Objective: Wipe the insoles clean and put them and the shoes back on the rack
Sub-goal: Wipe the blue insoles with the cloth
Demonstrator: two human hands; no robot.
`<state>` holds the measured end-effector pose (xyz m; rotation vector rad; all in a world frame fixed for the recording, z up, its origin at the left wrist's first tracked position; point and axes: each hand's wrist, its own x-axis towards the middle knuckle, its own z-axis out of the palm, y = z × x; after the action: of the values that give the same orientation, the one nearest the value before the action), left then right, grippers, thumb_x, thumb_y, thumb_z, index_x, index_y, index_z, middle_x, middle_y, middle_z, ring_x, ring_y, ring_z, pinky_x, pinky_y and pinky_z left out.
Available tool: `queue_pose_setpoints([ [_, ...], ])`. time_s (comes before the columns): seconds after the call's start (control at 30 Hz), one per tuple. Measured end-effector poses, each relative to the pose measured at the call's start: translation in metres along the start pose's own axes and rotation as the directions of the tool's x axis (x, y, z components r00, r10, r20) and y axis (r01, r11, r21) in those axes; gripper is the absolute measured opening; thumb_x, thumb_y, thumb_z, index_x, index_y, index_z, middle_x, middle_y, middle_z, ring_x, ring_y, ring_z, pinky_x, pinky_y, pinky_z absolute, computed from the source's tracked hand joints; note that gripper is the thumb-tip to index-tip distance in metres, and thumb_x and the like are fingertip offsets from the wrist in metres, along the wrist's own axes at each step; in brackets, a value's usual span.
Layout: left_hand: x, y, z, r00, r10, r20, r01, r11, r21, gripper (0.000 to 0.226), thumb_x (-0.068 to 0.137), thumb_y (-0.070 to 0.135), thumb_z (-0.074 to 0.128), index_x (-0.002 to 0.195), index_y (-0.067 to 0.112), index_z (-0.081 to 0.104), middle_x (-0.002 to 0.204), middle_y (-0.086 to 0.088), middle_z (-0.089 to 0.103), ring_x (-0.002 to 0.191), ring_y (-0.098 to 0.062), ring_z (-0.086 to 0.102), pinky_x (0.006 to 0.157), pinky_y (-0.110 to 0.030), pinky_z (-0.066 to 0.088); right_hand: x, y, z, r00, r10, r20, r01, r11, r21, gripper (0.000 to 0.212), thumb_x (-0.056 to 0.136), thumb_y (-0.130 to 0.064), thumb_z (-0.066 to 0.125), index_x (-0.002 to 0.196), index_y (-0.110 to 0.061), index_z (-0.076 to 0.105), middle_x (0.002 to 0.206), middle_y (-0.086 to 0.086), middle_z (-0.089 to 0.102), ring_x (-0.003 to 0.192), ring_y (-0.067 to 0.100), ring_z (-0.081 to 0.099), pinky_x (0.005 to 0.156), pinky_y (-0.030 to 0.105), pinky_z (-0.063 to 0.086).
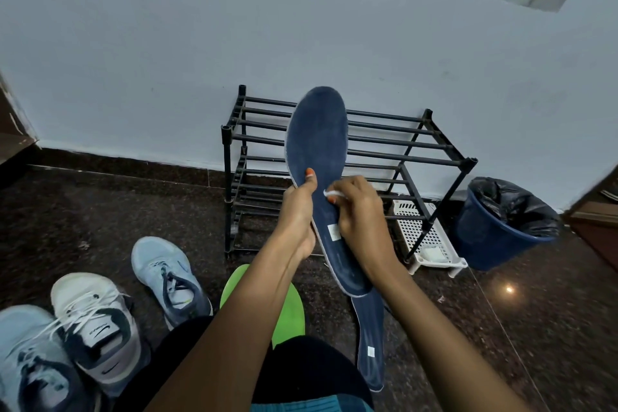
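My left hand (pixel 299 211) grips a dark blue insole (pixel 317 144) by its left edge and holds it up in front of the black shoe rack (pixel 418 144). My right hand (pixel 359 207) pinches a small white wipe (pixel 329 193) against the insole's surface. A second blue insole (pixel 371 338) lies on the floor below it. A green insole (pixel 287 308) lies partly under my left forearm. On the floor at the left stand a light blue shoe (pixel 167 274), a white shoe (pixel 97 328) and another light blue shoe (pixel 30 358).
A white perforated plastic tray (pixel 424 237) sits on the floor under the rack's right side. A blue bin (pixel 501 227) lined with a black bag stands right of the rack. The rack's shelves hold nothing. The floor is dark speckled stone; a pale wall rises behind.
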<state>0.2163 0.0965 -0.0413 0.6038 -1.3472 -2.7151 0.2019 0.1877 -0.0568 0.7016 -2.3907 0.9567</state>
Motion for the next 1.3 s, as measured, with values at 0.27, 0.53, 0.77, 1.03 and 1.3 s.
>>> queue_pose_setpoints([
  [0.27, -0.01, 0.003, 0.001, 0.983, -0.146, 0.108, 0.156, 0.984, -0.087, 0.043, 0.098, 0.037, 0.04, 0.106, 0.0, 0.061, 0.086, -0.011, 0.068, 0.073, -0.022, 0.064, 0.059, -0.025, 0.055, -0.02, -0.008, -0.007, 0.999, 0.031, -0.04, -0.03, 0.999, 0.027, 0.016, 0.082, 0.007, 0.053, 0.083, -0.001, 0.067, 0.085, 0.009, 0.054, 0.077, 0.017, 0.052, 0.071, 0.011, 0.038],
  [0.53, -0.008, 0.0, -0.005, 0.963, -0.109, 0.246, 0.14, 0.984, -0.111, 0.061, 0.098, 0.049, 0.027, 0.102, 0.001, 0.064, 0.089, -0.008, 0.073, 0.084, -0.017, 0.068, 0.079, -0.024, 0.053, -0.018, -0.026, -0.005, 0.996, 0.07, -0.056, -0.065, 0.994, 0.084, 0.018, 0.08, 0.012, 0.054, 0.083, 0.0, 0.066, 0.084, 0.005, 0.055, 0.077, 0.006, 0.049, 0.072, 0.002, 0.036],
  [0.77, -0.009, 0.005, -0.005, 0.934, -0.129, 0.333, 0.219, 0.943, -0.249, 0.064, 0.095, 0.057, 0.027, 0.09, 0.003, 0.063, 0.075, -0.006, 0.066, 0.062, -0.017, 0.065, 0.054, -0.021, 0.054, -0.02, -0.033, -0.009, 0.993, 0.111, -0.047, -0.102, 0.98, 0.173, 0.018, 0.077, 0.013, 0.059, 0.08, -0.002, 0.068, 0.086, 0.0, 0.059, 0.105, 0.013, 0.055, 0.084, -0.003, 0.032],
  [1.03, -0.009, 0.005, -0.006, 0.933, -0.093, 0.347, 0.184, 0.953, -0.239, 0.066, 0.097, 0.054, 0.023, 0.091, 0.003, 0.065, 0.082, -0.008, 0.07, 0.075, -0.019, 0.069, 0.073, -0.03, 0.057, -0.018, -0.034, -0.01, 0.987, 0.15, -0.054, -0.136, 0.968, 0.211, 0.017, 0.079, 0.013, 0.057, 0.081, -0.001, 0.068, 0.086, 0.001, 0.057, 0.084, -0.008, 0.05, 0.075, -0.004, 0.031],
  [1.3, -0.011, 0.002, -0.007, 0.932, -0.148, 0.331, 0.198, 0.972, -0.124, 0.063, 0.097, 0.053, 0.025, 0.104, 0.005, 0.064, 0.095, -0.01, 0.072, 0.09, -0.02, 0.068, 0.082, -0.031, 0.053, -0.013, -0.033, -0.006, 0.99, 0.109, -0.094, -0.098, 0.989, 0.114, 0.017, 0.077, 0.013, 0.057, 0.077, 0.0, 0.068, 0.08, 0.0, 0.05, 0.087, 0.016, 0.055, 0.076, -0.003, 0.031],
])
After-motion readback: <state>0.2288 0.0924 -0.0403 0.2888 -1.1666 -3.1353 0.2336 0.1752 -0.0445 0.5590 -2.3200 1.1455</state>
